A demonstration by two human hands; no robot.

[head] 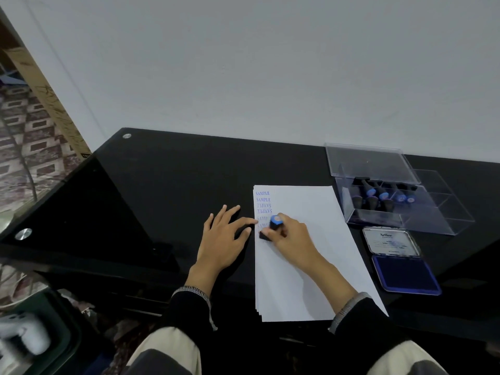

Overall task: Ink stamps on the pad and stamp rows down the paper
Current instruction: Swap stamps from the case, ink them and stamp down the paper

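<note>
My black glass table (167, 185) runs along the wall. A stack of white paper (311, 266) lies at the centre. At two o'clock from it sits a clear plastic box (438, 209), lid up. At three o'clock, just beside the paper's edge, the open ink pad (404, 274) lies flat. At nine o'clock my left hand (221, 239) rests on the glass, fingers spread, fingertips touching the paper's edge.

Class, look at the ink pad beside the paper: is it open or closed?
Open. The ink pad lies on the table with its lid folded back flat, so the dark blue inking surface faces up, uncovered.
</note>
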